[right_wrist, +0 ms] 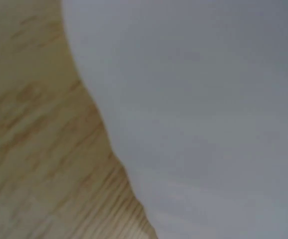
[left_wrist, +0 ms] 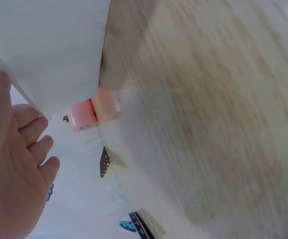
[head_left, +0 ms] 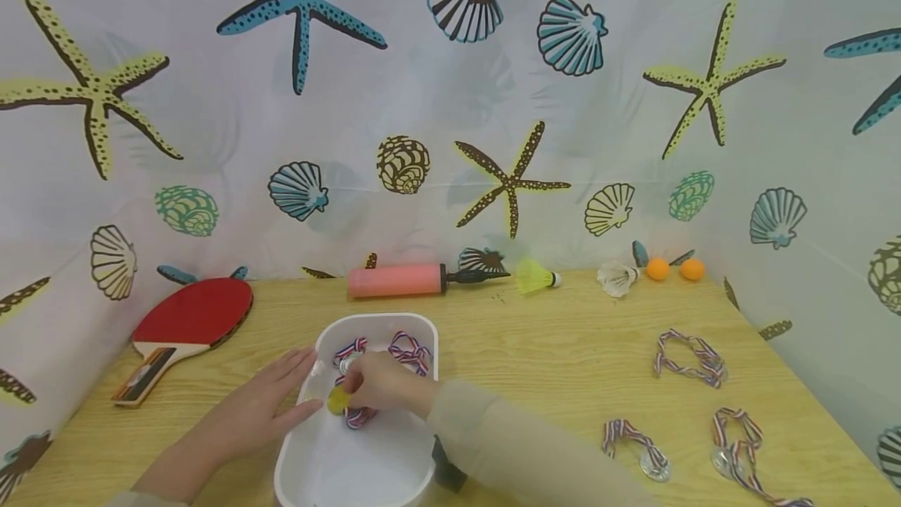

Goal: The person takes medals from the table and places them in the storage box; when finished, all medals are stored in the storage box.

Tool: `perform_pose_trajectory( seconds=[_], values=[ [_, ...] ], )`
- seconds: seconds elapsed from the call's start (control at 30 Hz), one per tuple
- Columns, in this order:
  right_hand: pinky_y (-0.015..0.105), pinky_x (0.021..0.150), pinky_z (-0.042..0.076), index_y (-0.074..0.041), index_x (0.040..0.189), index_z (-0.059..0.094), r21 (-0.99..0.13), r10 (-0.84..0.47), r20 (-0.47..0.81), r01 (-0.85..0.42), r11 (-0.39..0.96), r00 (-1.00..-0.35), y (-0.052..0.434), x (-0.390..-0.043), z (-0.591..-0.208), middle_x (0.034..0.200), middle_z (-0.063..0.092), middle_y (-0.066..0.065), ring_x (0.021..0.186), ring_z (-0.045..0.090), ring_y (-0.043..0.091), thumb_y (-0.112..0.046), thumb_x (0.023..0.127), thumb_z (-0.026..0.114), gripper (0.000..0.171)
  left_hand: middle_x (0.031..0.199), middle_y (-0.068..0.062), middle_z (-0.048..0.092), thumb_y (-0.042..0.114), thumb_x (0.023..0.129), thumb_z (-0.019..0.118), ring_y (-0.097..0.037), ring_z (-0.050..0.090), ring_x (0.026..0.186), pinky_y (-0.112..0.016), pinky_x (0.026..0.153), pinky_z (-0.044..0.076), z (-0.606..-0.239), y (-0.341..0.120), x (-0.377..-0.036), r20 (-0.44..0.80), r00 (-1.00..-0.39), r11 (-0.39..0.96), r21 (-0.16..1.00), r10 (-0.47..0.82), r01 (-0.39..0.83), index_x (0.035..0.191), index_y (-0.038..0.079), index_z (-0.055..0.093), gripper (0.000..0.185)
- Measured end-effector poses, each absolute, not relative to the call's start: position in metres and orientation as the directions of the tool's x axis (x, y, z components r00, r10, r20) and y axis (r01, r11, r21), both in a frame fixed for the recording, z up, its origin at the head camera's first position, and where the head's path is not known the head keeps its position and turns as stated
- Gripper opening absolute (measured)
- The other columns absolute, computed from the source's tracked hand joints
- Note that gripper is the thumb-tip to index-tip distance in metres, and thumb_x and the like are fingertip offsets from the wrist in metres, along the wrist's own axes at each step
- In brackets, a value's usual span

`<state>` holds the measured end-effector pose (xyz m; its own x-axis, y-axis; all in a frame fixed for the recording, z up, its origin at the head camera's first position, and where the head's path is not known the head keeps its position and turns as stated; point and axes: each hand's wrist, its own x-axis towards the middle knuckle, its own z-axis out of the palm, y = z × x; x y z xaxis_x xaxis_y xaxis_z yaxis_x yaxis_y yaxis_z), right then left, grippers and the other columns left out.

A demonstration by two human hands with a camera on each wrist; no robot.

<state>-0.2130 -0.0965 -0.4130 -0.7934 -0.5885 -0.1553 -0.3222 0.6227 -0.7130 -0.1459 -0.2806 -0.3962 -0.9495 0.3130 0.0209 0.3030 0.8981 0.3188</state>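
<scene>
A white plastic bin (head_left: 352,468) stands on the table with medals on striped ribbons inside. My right hand (head_left: 383,383) reaches over its right side and pinches a gold medal (head_left: 339,400); the ribbon hangs bunched under the fingers. Just behind the fingers lies a silver medal (head_left: 348,363), partly covered by the hand. Another striped ribbon (head_left: 410,352) sits in the bin's back right corner. My left hand (head_left: 256,397) rests on the left rim with fairly straight fingers, the thumb reaching over the edge. The right wrist view holds only the bin's pale wall (right_wrist: 199,124), not the hand.
On the right lie several medals, among them a silver one (head_left: 655,465) and a ribbon bundle (head_left: 691,358). A red table tennis paddle (head_left: 193,311) is at left. Along the back are a pink hand pump (head_left: 397,281), shuttlecocks (head_left: 535,277) and orange balls (head_left: 658,269).
</scene>
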Motion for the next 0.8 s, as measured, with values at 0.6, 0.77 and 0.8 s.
perform_pose_trajectory(
  seconds=[0.6,0.77,0.8],
  values=[
    [0.017,0.054,0.046,-0.010,0.086,0.069,-0.698,-0.653,-0.136,-0.396,0.597,-0.745,-0.080,-0.220,-0.393,0.072,0.059,-0.008,0.061,0.054,0.005,-0.011,0.083,0.067,0.003,0.144,-0.020,0.031,0.054,0.088,0.050,-0.042,0.026,0.130,-0.060,0.095,0.031,-0.395,-0.279,-0.144,0.051,-0.946,0.897,0.304,0.320,0.320,0.140,0.001,0.036,0.075],
    [0.019,0.055,0.050,-0.006,0.090,0.067,-0.787,-0.704,-0.091,-0.382,0.484,-0.704,-0.059,-0.218,-0.365,0.076,0.061,-0.005,0.065,0.057,0.007,-0.010,0.085,0.066,0.007,0.144,-0.021,0.031,0.053,0.088,0.051,-0.043,0.025,0.130,-0.061,0.095,0.031,-0.394,-0.277,-0.144,0.034,-0.949,0.899,0.312,0.312,0.307,0.140,0.001,0.035,0.076],
    [0.021,0.055,0.051,-0.006,0.092,0.066,-0.805,-0.712,-0.081,-0.376,0.459,-0.697,-0.053,-0.217,-0.359,0.077,0.061,-0.004,0.065,0.057,0.008,-0.010,0.085,0.065,0.008,0.144,-0.021,0.031,0.053,0.088,0.051,-0.043,0.025,0.130,-0.060,0.095,0.030,-0.394,-0.277,-0.144,0.035,-0.949,0.899,0.313,0.312,0.307,0.140,0.001,0.035,0.075]
  ],
)
